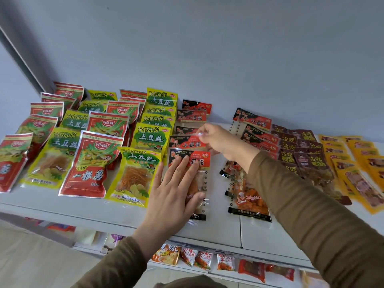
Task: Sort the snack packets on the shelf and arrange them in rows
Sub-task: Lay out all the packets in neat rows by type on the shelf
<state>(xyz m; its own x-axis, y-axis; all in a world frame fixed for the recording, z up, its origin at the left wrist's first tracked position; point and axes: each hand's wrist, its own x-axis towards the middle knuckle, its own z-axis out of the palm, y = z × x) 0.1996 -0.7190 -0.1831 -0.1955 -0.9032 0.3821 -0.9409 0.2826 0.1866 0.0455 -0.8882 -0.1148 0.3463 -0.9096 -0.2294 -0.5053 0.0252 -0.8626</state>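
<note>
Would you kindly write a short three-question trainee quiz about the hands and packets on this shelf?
1. True or false: the left hand lies flat on the front red-and-black packet.
2. The right hand pinches: A) a yellow-green packet, B) a clear packet edge, C) nothing.
3. Name the colour of the packets at the far right.

Key: 1 true; 2 B; 3 yellow.

"TuDouSi" on yellow-green packets (150,136); "小面筋" on red-black packets (192,118); "冷吃鸭肠" on maroon packets (309,161).
</note>
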